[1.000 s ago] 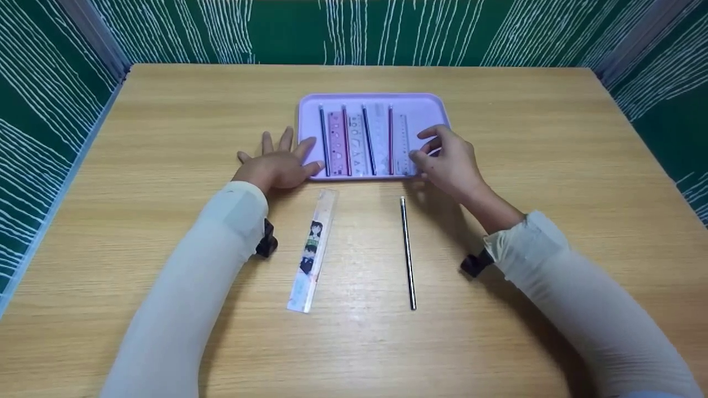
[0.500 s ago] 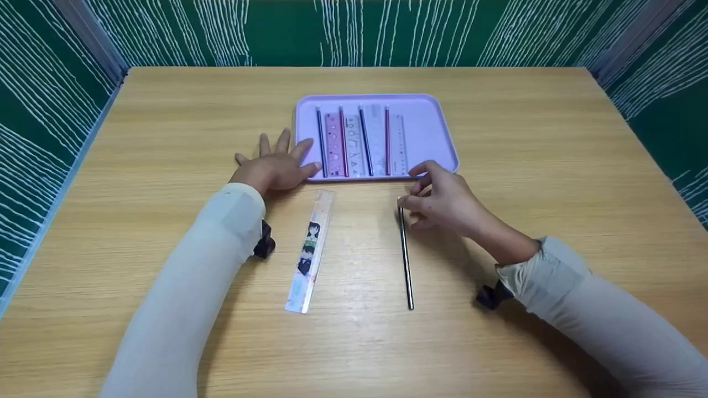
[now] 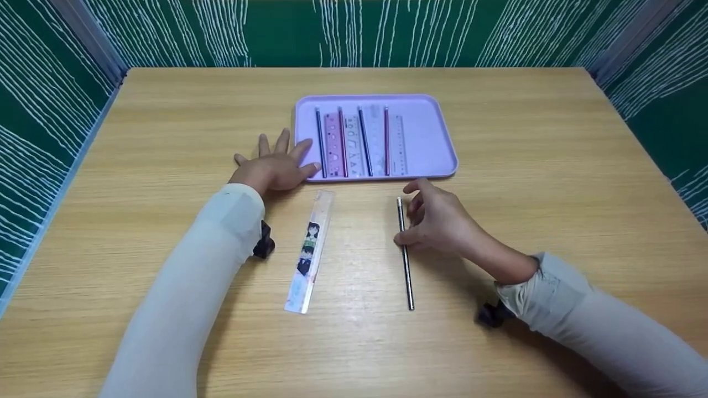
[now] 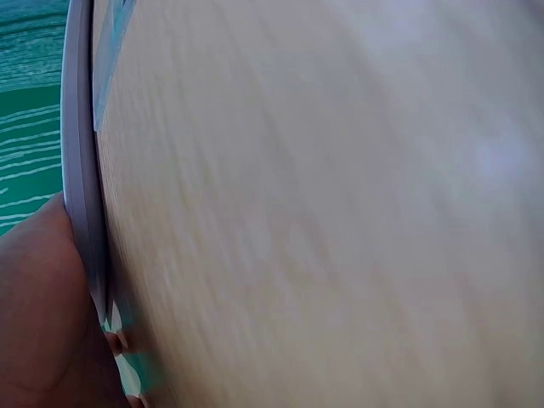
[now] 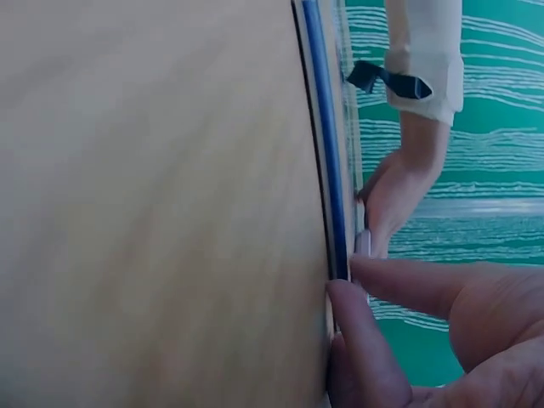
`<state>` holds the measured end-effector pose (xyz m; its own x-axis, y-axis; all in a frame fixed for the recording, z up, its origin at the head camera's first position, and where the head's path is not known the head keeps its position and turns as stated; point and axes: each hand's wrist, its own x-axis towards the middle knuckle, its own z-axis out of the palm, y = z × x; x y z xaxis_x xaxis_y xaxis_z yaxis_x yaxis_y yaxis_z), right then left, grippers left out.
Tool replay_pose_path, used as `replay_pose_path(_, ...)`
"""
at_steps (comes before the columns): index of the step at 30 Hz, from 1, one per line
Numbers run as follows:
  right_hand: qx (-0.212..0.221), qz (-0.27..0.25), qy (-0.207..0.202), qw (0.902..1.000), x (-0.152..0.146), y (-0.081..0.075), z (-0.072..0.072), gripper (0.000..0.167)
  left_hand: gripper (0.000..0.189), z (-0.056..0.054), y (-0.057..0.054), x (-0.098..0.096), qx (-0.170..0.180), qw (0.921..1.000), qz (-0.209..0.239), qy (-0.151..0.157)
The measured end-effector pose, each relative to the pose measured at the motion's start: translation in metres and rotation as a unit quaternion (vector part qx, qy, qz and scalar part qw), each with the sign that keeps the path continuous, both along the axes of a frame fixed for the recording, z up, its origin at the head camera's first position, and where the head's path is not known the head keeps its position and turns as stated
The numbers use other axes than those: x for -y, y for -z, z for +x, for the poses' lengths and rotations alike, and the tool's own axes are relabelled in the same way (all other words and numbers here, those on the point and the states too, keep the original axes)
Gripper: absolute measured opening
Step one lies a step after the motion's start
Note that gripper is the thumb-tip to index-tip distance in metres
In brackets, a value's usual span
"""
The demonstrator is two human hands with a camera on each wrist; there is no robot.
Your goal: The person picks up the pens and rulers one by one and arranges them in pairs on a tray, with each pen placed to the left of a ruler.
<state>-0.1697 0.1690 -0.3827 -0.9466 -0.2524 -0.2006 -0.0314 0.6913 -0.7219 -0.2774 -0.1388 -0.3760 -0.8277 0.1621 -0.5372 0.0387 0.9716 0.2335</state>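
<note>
My right hand [image 3: 437, 218] is low over the table at a dark, shiny pencil [image 3: 407, 271], its thumb lying across the upper part. In the right wrist view the thumb and a finger [image 5: 365, 340] pinch close on the pencil [image 5: 325, 144]. The pencil lies along the table, its upper end short of the lavender tray [image 3: 430, 135]. With fingers spread, my left hand [image 3: 276, 168] rests at the tray's front left corner, thumb and forefinger over the rim. A clear ruler with cartoon figures [image 3: 311, 249] lies between the two arms.
Inside the tray, several pencils [image 3: 365, 141] and rulers [image 3: 333, 143] alternate side by side, filling its left and middle. The wooden table [image 3: 182, 110] ends at green walls with white streaks at the back and sides. Black cameras [image 3: 264, 240] hang at both wrists.
My right hand has come from the tray's front right edge toward me, then slid down along the pencil. The left hand stays at the tray; the pencil and ruler lie as before.
</note>
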Motion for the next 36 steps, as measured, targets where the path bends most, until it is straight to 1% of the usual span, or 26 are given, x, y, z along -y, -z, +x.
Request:
replay_pose_path(3,-0.027,0.031,-0.02,0.9989,0.0,0.0,0.003,0.083,0.076,0.0,0.0,0.001,0.0,1.0,0.003,0.0)
replay_pose_path(6,-0.019,0.022,-0.028,0.9992,0.001,0.0,0.005,0.081,0.075,0.0,0.0,0.002,-0.001,1.0,0.005,-0.002)
replay_pose_path(8,0.0,0.008,-0.027,0.9996,0.001,-0.001,0.006,0.081,0.075,0.0,0.0,0.002,-0.002,1.0,0.006,-0.004)
replay_pose_path(10,0.032,-0.019,-0.018,0.9992,0.001,-0.001,0.006,0.083,0.076,0.0,0.001,0.003,-0.001,1.0,0.005,-0.005)
replay_pose_path(14,0.086,-0.072,0.0,0.9937,0.001,-0.002,0.007,0.087,0.076,0.0,0.002,0.002,0.002,1.0,0.001,-0.005)
replay_pose_path(23,0.147,-0.13,0.02,0.9803,-0.007,-0.009,0.003,0.086,0.077,0.001,0.0,0.001,0.005,1.0,0.003,-0.003)
replay_pose_path(27,0.173,-0.149,0.023,0.9734,-0.015,-0.01,0.0,0.078,0.077,0.0,-0.001,0.001,0.006,1.0,0.004,-0.004)
replay_pose_path(31,0.195,-0.161,0.022,0.9671,-0.022,-0.005,-0.002,0.062,0.076,0.001,-0.002,0.0,0.008,1.0,0.003,-0.004)
replay_pose_path(33,0.198,-0.167,0.023,0.9656,-0.025,-0.002,-0.003,0.058,0.076,0.001,-0.002,0.0,0.008,0.9999,0.004,-0.006)
replay_pose_path(36,0.196,-0.173,0.026,0.9647,-0.028,0.0,-0.005,0.056,0.076,0.002,-0.003,0.0,0.009,0.9999,0.006,-0.009)
